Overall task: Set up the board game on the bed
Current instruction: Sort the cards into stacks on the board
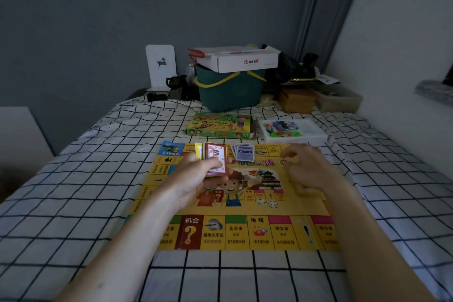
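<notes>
A yellow game board [245, 206] lies flat on the checked bed sheet. My left hand [201, 179] grips a stack of red and yellow cards [215, 158] above the board's far left part. My right hand [306, 167] hovers over the board's right side with its fingers curled; whether it holds anything is hidden. A small pile of blue cards [242, 152] lies fanned at the board's far edge. Beyond the board sit the green game box [219, 125] and a white tray of coloured pieces [291, 131].
At the head of the bed stand a green basket [230, 92] with a white carton [237, 59] on top, a white bookend [161, 65], a brown box [296, 99] and dark clutter. A white wall runs along the right side. The bed sheet [98, 179] spreads around the board.
</notes>
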